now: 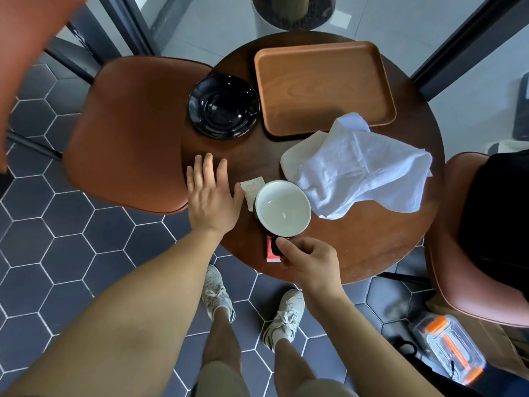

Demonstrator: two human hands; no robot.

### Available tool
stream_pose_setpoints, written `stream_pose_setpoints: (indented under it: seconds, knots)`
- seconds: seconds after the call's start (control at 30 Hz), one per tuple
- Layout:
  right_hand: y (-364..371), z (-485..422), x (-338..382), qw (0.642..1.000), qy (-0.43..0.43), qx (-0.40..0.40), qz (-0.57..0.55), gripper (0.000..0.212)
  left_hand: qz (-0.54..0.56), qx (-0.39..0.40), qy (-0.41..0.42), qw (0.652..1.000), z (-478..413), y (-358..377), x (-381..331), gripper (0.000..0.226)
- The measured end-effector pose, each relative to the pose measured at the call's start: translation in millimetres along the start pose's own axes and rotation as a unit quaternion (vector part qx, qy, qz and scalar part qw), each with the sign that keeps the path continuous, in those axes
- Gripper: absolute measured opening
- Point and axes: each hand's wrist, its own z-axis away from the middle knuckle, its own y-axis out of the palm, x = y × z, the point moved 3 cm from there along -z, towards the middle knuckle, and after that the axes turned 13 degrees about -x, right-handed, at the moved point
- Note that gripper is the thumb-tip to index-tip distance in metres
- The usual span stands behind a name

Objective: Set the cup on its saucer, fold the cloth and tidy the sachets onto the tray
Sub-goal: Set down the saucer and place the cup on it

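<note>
Pinching the dark handle of the round white-lined cup (282, 207) with the right hand (309, 262), near the front edge of the wooden surface (372, 239); resting the left hand (211, 196) flat, fingers straight, beside a pale sachet (252, 189).

Soft daylight, wide-angle edge distortion.

We see a round table (372, 247) of dark wood. At its far left sits a black saucer (223, 106), just beside a wooden tray (323, 87) that takes up the far middle. On the right lies a crumpled white cloth (360, 167), one corner lapping over the tray's near rim. Nearer to us is a cup (282, 209), white inside; we cannot tell whether it rests on the wood. A white sachet (252, 189) lies at its left side, and a red sachet (270, 250) lies by the near edge, partly hidden.
</note>
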Motion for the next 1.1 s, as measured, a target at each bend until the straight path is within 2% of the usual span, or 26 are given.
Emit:
stream_pose_setpoints:
  seconds: [0.23,0.57,0.77,1.1]
  knots:
    - [17,-2,31,0.999,-0.039,0.033,0.008,0.017,-0.005,0.0,0.003,1.0,0,-1,1,0.062]
    - [78,-65,103,0.991,-0.13,0.041,0.012,0.02,-0.002,-0.042,-0.003,0.999,-2,-1,2,0.057]
    - [123,-100,130,0.99,-0.134,0.035,-0.014,0.024,0.007,-0.048,-0.006,0.999,-3,3,4,0.057]
    - [160,-114,140,0.99,-0.136,0.014,0.027,0.026,0.004,-0.039,-0.013,0.999,-3,0,3,0.058]
